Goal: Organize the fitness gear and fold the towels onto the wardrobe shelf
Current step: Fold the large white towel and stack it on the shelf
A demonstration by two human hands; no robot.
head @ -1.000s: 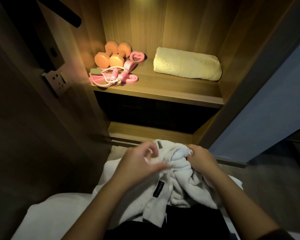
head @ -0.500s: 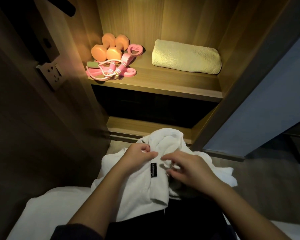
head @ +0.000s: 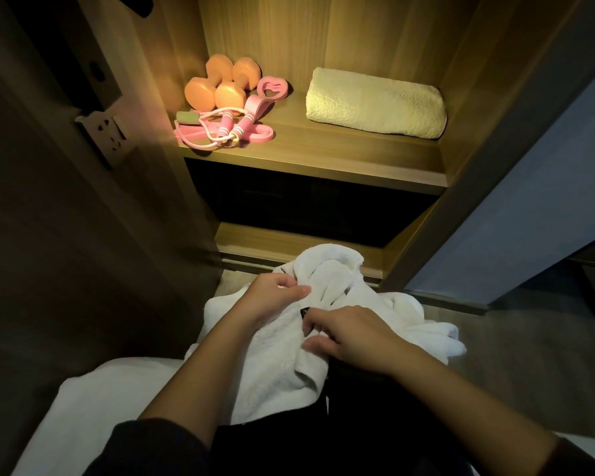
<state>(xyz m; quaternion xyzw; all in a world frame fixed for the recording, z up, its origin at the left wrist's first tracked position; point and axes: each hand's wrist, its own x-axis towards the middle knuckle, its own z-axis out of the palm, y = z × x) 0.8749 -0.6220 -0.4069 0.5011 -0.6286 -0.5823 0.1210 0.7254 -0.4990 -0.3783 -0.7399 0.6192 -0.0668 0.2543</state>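
In the lower middle of the frame, the left hand (head: 272, 298) pinches a fold of the white towel (head: 272, 359) between thumb and curled fingers. Just below and to the right of it, the right hand (head: 352, 334) has its fingers curled into the cloth beside a small dark label. Both grips are narrow and close together, probably because the person is hunting for an edge or corner to pull the crumpled cloth flat before folding. The towel is bunched, one lump rising above the hands and loose ends trailing to the right, so it is far from folded. It lies low in front of the person, well apart from the lit shelf (head: 323, 156) in the upper middle. There a cream towel (head: 375, 103) lies folded at the right, leaving bare board in front of it where the white one could go. At the shelf's left end the gear is grouped together: two orange dumbbells (head: 217, 89) at the back, a skipping rope (head: 227, 127) coiled in front.
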